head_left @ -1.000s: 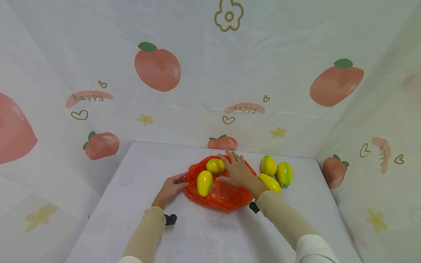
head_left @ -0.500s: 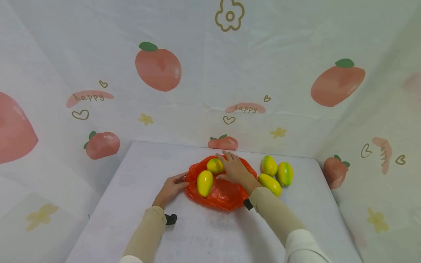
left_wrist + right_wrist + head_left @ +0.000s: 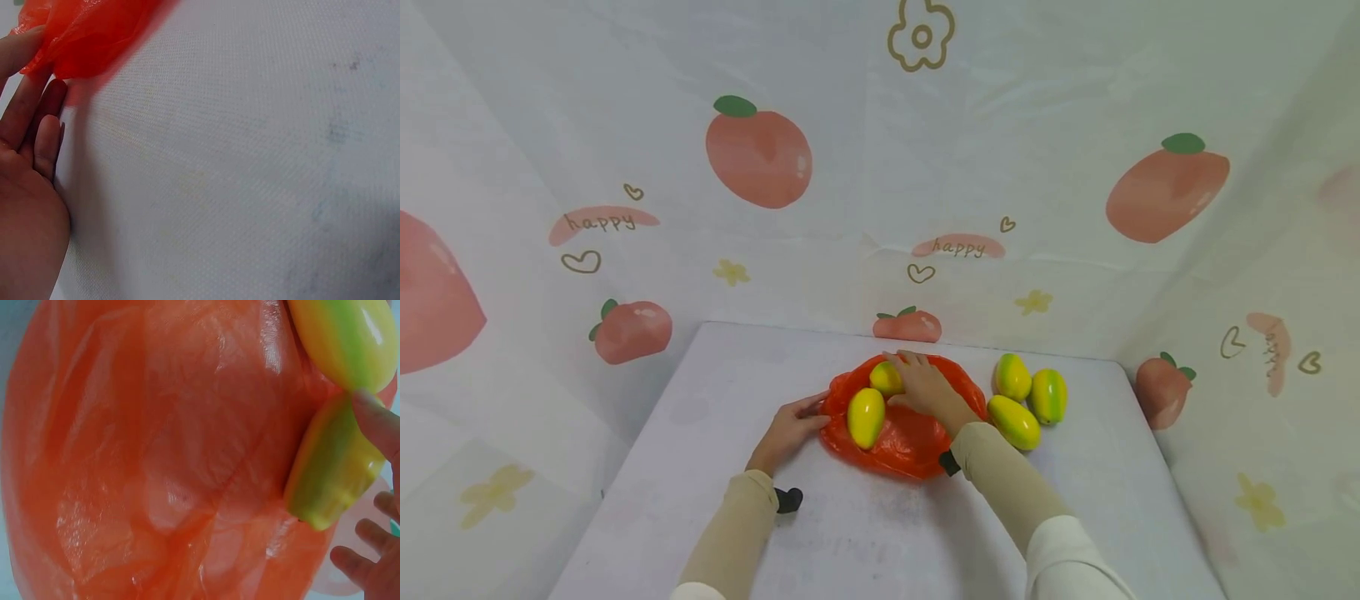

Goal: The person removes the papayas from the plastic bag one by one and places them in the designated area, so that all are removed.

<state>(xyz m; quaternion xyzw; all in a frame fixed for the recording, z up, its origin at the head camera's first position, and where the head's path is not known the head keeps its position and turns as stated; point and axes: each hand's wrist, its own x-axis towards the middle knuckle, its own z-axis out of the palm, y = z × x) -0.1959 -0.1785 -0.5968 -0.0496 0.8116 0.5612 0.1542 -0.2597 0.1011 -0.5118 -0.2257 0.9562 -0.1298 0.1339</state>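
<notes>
A red plastic bag point(image 3: 898, 446) lies flattened on the table, with two yellow-green mangoes on it. The near mango point(image 3: 867, 418) sits toward the bag's left side; the far mango point(image 3: 886, 379) is partly covered by my right hand point(image 3: 925, 387). In the right wrist view, that hand's thumb point(image 3: 375, 422) lies against the far mango point(image 3: 334, 465), while its other fingers are spread and apart from the fruit. My left hand point(image 3: 787, 433) pinches the bag's left edge between thumb and fingers, as the left wrist view shows with the bag point(image 3: 94, 37).
Right of the bag lie three more mangoes: one at the back point(image 3: 1012, 377), one at the right point(image 3: 1049, 397) and one in front point(image 3: 1015, 422). The white table point(image 3: 850, 542) is enclosed by patterned cloth walls point(image 3: 835, 250).
My right hand has moved left over the bag, to the far mango, covering more of it. The left hand stays at the bag's edge.
</notes>
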